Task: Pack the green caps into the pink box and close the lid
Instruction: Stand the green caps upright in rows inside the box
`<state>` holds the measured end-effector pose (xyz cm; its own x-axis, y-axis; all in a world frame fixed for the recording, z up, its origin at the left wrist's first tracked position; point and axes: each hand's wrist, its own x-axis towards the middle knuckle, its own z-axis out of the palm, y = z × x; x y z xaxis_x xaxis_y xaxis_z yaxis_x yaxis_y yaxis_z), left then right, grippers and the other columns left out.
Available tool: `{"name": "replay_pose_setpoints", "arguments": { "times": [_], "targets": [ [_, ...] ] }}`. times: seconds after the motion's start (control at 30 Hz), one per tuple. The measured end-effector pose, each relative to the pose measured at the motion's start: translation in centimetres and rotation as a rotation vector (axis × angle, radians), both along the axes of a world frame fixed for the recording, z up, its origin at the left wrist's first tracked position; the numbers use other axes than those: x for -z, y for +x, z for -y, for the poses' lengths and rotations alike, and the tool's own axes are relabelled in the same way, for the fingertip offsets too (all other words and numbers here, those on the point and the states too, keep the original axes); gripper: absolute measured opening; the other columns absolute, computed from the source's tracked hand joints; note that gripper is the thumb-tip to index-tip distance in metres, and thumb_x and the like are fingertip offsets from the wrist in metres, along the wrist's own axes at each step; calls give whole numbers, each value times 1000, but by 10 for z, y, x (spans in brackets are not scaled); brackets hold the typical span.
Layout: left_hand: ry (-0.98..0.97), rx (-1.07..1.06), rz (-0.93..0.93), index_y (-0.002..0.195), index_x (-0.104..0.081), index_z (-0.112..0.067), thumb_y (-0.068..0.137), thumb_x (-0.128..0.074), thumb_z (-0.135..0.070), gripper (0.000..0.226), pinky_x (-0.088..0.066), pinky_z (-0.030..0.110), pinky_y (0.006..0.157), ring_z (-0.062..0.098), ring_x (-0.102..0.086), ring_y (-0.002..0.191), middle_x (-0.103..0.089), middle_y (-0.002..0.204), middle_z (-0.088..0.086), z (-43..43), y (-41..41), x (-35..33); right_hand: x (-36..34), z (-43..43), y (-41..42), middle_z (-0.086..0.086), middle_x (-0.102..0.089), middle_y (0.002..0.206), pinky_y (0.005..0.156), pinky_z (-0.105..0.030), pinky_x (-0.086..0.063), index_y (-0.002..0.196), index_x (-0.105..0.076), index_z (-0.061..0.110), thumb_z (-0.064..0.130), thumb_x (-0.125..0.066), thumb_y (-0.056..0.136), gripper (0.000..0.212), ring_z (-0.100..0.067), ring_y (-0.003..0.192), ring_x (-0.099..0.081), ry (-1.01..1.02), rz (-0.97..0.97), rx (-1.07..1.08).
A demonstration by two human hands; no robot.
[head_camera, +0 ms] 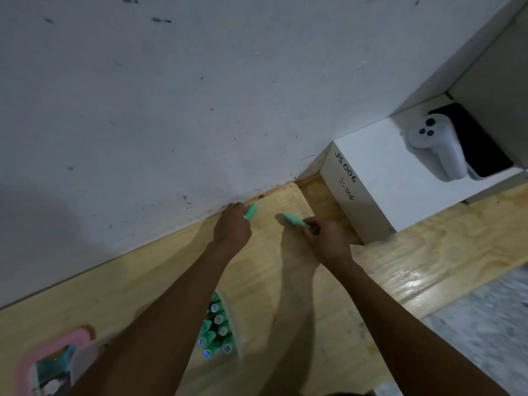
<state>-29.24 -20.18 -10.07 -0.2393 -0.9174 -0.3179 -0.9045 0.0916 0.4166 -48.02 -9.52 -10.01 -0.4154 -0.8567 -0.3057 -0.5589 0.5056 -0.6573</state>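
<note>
- Left hand (233,224), centre of frame: fingers curled round a short mint-green plastic cap (250,211), close to the white wall (171,110).
- Right hand (325,238), centre-right: fingertips pinch a second green cap (294,220), which points up and left over the pale wooden table (400,252).
- Pink rectangular box (51,364), lower left, blurred.
- Further green caps (217,330) stand upright in a translucent tray (233,324), bottom centre.

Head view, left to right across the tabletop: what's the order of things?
pink box → left hand gripping a green cap → right hand pinching a second green cap → white box marked JS006 → white controller. Tray of caps omitted: it overlaps the left hand's span.
</note>
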Motion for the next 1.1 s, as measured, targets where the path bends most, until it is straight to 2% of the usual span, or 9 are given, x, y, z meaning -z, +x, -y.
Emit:
{"name": "replay_pose_setpoints", "arguments": {
  "times": [0.1, 0.2, 0.3, 0.43, 0.53, 0.67, 0.73, 0.93, 1.1],
  "targets": [
    [98, 17, 38, 122, -56, -4, 88, -58, -12, 35, -48, 37, 90, 33, -58, 110, -58, 123, 17, -4, 9, -2, -5, -7, 3, 0, -72, 103, 78, -31, -55, 114, -69, 17, 37, -62, 91, 32, -10, 87, -63, -28, 61, 73],
    [192, 50, 52, 119, -60, -1, 85, -59, -14, 36, -45, 32, 75, 34, -61, 103, -63, 117, 18, -10, 17, -6, -12, -18, 10, -1, -71, 101, 77, -33, -56, 112, -70, 17, 37, -61, 92, 30, -11, 86, -64, -48, 130, 117],
    [199, 39, -34, 119, -61, 0, 86, -59, -13, 36, -44, 32, 75, 33, -61, 103, -65, 116, 17, -20, 21, -16, -25, -34, 19, 3, -69, 92, 76, -33, -56, 111, -71, 16, 35, -62, 91, 29, -11, 84, -64, -83, 192, 158],
    [297, -108, -363, 115, -63, -3, 91, -60, -15, 27, -53, 41, 78, 25, -61, 87, -63, 99, 10, -39, 29, -37, -49, -58, 30, 4, -67, 80, 68, -26, -49, 104, -73, 15, 31, -62, 92, 23, -8, 74, -60, -154, 249, 168],
    [382, -234, -622, 118, -60, -3, 92, -60, -14, 28, -57, 37, 75, 22, -61, 86, -63, 101, 10, -61, 42, -58, -66, -74, 41, -3, -69, 81, 67, -30, -49, 106, -73, 17, 35, -60, 93, 25, -12, 71, -59, -149, 291, 96],
    [395, -323, -874, 106, -63, -8, 91, -62, -10, 16, -57, 33, 71, 22, -63, 89, -63, 107, 16, -98, 69, -80, -82, -94, 62, -12, -68, 76, 64, -31, -47, 102, -74, 17, 39, -58, 94, 28, -11, 65, -54, -152, 270, -29],
    [375, -370, -960, 101, -65, -12, 89, -64, -10, 13, -55, 32, 69, 20, -64, 85, -63, 109, 16, -119, 84, -88, -89, -105, 74, -9, -65, 71, 62, -29, -45, 101, -74, 18, 39, -58, 94, 27, -9, 63, -52, -162, 292, -65],
    [286, -394, -989, 100, -66, -11, 86, -69, -11, 15, -55, 43, 80, 20, -66, 83, -68, 97, 5, -179, 135, -101, -98, -136, 108, 9, -68, 71, 59, -12, -43, 93, -74, 26, 36, -63, 91, 15, 4, 63, -58, -216, 289, -194],
    [177, -378, -917, 103, -64, -4, 85, -70, -13, 21, -57, 34, 73, 14, -70, 83, -71, 97, 5, -218, 168, -107, -89, -147, 132, 11, -72, 78, 64, -14, -47, 90, -76, 25, 39, -69, 86, 16, -2, 73, -63, -209, 186, -307]
  ]
}}
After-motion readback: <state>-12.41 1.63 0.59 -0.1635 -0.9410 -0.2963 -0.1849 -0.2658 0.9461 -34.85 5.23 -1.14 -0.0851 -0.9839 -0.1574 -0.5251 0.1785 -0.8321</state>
